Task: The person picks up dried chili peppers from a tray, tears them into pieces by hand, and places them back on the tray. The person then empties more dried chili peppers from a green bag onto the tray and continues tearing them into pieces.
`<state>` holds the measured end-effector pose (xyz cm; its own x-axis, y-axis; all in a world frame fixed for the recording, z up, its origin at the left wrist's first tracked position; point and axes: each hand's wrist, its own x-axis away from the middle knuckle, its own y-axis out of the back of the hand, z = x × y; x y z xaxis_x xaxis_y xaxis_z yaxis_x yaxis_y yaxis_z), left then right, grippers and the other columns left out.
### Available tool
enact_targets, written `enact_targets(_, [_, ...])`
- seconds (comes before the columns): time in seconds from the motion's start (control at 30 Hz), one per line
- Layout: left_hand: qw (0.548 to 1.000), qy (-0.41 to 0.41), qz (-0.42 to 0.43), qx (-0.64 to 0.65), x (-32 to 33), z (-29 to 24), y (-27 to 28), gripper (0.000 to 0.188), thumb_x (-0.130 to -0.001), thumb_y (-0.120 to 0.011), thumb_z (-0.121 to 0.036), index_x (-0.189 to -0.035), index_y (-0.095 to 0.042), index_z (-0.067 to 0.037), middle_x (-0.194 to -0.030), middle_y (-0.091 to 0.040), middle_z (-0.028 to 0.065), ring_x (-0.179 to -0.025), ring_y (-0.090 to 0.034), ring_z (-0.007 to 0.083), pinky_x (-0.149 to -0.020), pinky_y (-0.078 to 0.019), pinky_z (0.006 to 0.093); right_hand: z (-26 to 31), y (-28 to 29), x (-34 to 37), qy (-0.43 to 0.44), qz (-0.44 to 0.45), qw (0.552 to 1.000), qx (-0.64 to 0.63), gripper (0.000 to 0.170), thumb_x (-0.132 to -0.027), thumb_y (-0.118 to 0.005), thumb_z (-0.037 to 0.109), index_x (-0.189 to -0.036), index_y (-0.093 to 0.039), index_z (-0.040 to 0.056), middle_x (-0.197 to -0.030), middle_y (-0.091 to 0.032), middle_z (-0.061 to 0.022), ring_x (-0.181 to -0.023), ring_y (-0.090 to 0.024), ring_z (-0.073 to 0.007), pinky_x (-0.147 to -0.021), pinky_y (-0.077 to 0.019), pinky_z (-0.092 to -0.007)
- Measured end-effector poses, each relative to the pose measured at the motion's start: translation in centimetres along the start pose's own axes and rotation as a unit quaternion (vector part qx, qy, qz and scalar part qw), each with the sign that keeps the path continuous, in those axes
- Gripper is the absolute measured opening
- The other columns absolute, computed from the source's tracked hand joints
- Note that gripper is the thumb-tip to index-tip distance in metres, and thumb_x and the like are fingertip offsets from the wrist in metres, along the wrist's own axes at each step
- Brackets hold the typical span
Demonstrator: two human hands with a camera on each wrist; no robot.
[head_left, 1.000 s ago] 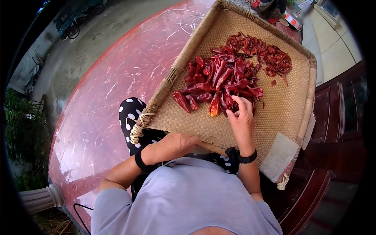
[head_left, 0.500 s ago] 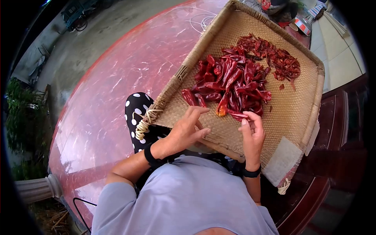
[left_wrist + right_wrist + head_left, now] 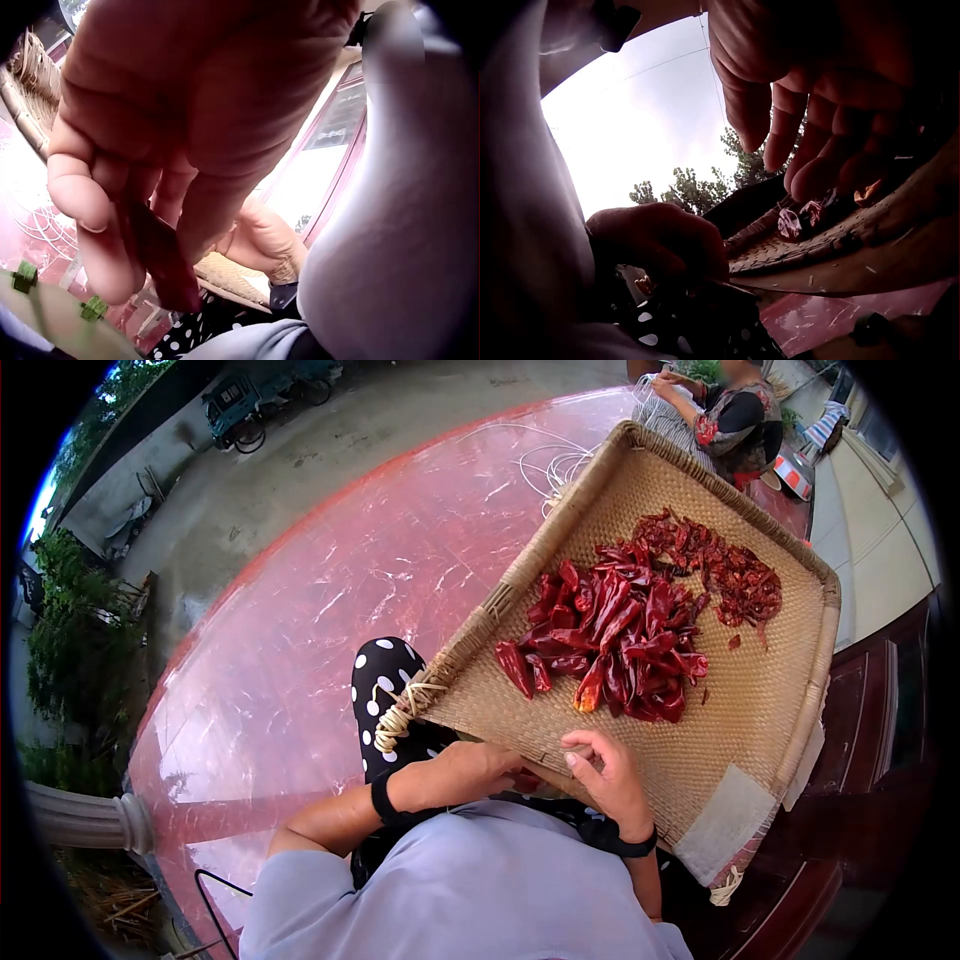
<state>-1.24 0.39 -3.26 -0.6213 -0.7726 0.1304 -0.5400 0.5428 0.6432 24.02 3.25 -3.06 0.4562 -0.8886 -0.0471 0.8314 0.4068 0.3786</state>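
Observation:
My left hand (image 3: 462,772) is at the near edge of a woven tray (image 3: 480,710) resting by my lap. In the left wrist view, its fingers and thumb pinch a dark red dried chili pepper (image 3: 169,270), which points downward. My right hand (image 3: 615,785) hovers over the tray's near rim, fingers loosely bent and holding nothing. On the tray lies a heap of whole dried red chilies (image 3: 620,630), beyond both hands. Behind it, to the right, is a flatter pile of smaller, broken-looking chili pieces (image 3: 745,580).
A pale rounded thing with green patches (image 3: 56,311) shows low in the left wrist view. White cord (image 3: 555,470) lies on the glossy red floor (image 3: 280,650) past the tray. Another person (image 3: 735,425) sits beyond the far corner. Dark red wooden doors (image 3: 865,730) stand at right.
My right hand lifted a chili from the heap and drew back toward me. The left hand reached over the tray, then returned to its near edge, now holding a chili. The head view shifted.

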Motion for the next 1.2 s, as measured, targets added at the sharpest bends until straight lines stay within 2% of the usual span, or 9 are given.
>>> enact_targets(0.23, [0.999, -0.027, -0.002, -0.036, 0.0, -0.6, 0.4, 0.022, -0.087, -0.063, -0.013, -0.107, -0.06, -0.005, -0.104, -0.065, 0.0168, -0.084, -0.069, 0.0357, -0.065, -0.0556, 0.0465, -0.8, -0.3, 0.4, -0.011, -0.012, 1.0, 0.009, 0.02, -0.089, -0.066, 0.004, -0.108, -0.067, 0.0025, -0.099, -0.067, -0.0097, -0.077, -0.065, -0.0187, -0.068, -0.0525, -0.0297])
enact_targets(0.33, [0.991, 0.012, -0.048, -0.125, -1.2, -1.3, 2.5, 0.032, -0.083, -0.063, -0.004, -0.115, -0.061, -0.005, -0.112, -0.063, 0.0154, -0.091, -0.066, 0.035, -0.075, -0.0551, 0.0421, -0.6, -0.3, 0.5, -0.031, -0.025, 0.999, -0.001, 0.018, -0.089, -0.065, 0.004, -0.107, -0.067, 0.0021, -0.097, -0.067, -0.0089, -0.075, -0.064, -0.017, -0.067, -0.0514, -0.029])
enact_targets(0.43, [0.932, -0.112, -0.237, -0.252, -3.9, 1.5, 2.8, 0.045, -0.08, -0.062, -0.005, -0.125, -0.061, -0.007, -0.124, -0.059, 0.0115, -0.113, -0.058, 0.0336, -0.089, -0.0505, 0.0421, 0.6, -0.4, 0.3, -0.042, -0.031, 0.999, 0.009, 0.017, -0.09, -0.064, 0.003, -0.107, -0.067, 0.0017, -0.094, -0.067, -0.009, -0.074, -0.064, -0.0154, -0.066, -0.051, -0.0284])
enact_targets(0.53, [0.867, -0.105, -0.282, -0.397, -5.4, 2.7, 2.9, 0.05, -0.08, -0.06, -0.009, -0.13, -0.06, -0.008, -0.12, -0.059, 0.0076, -0.121, -0.051, 0.0293, -0.096, -0.0449, 0.0388, 0.0, -0.7, 0.3, -0.042, -0.026, 0.999, 0.012, 0.017, -0.09, -0.063, 0.002, -0.106, -0.067, 0.0012, -0.093, -0.067, -0.0087, -0.072, -0.064, -0.0145, -0.065, -0.0505, -0.0281])
enact_targets(0.63, [0.899, -0.049, -0.215, -0.378, -6.8, 4.3, 2.2, 0.051, -0.082, -0.059, -0.012, -0.133, -0.059, -0.009, -0.115, -0.058, 0.0065, -0.115, -0.052, 0.0251, -0.092, -0.044, 0.034, -0.2, -0.7, 0.4, -0.044, -0.023, 0.999, -0.003, 0.017, -0.09, -0.063, 0.002, -0.106, -0.067, 0.0008, -0.092, -0.067, -0.0086, -0.072, -0.064, -0.0146, -0.065, -0.0502, -0.0281])
enact_targets(0.67, [0.887, -0.071, -0.255, -0.38, -6.8, 4.9, 1.9, 0.044, -0.081, -0.059, -0.012, -0.125, -0.062, -0.011, -0.109, -0.057, 0.0057, -0.103, -0.052, 0.0233, -0.086, -0.0439, 0.0334, -0.2, -0.6, 0.4, -0.047, -0.024, 0.999, -0.005, 0.017, -0.09, -0.063, 0.001, -0.106, -0.067, 0.001, -0.092, -0.067, -0.0075, -0.071, -0.063, -0.0135, -0.065, -0.0498, -0.0275])
enact_targets(0.87, [0.897, -0.074, -0.29, -0.326, -6.8, 4.2, 2.7, 0.014, -0.079, -0.06, -0.011, -0.093, -0.058, -0.014, -0.094, -0.055, 0.0028, -0.089, -0.049, 0.0232, -0.075, -0.0419, 0.0349, -1.9, -0.8, 0.4, -0.06, -0.023, 0.998, -0.028, 0.017, -0.095, -0.059, 0.003, -0.111, -0.065, 0.0011, -0.09, -0.065, -0.0017, -0.076, -0.062, -0.0075, -0.069, -0.05, -0.0224])
enact_targets(1.0, [0.905, -0.108, -0.286, -0.296, -7.2, 4.7, 2.0, 0.014, -0.076, -0.062, -0.012, -0.088, -0.053, -0.015, -0.08, -0.053, -0.0007, -0.087, -0.048, 0.0228, -0.074, -0.0398, 0.0339, -2.3, -0.8, 0.3, -0.052, -0.024, 0.998, -0.017, 0.017, -0.095, -0.059, 0.003, -0.111, -0.065, 0.0007, -0.091, -0.066, -0.0019, -0.076, -0.062, -0.0078, -0.069, -0.0503, -0.0228])
enact_targets(1.2, [0.91, -0.069, -0.278, -0.299, -6.4, 3.5, 2.6, 0.02, -0.075, -0.068, -0.016, -0.091, -0.056, -0.015, -0.083, -0.057, -0.0011, -0.089, -0.051, 0.022, -0.077, -0.0392, 0.035, -1.8, -0.9, 0.1, -0.045, -0.104, 0.992, -0.058, 0.023, -0.093, -0.06, 0.002, -0.116, -0.064, 0.0014, -0.104, -0.065, -0.0041, -0.077, -0.061, -0.0096, -0.07, -0.0504, -0.0243])
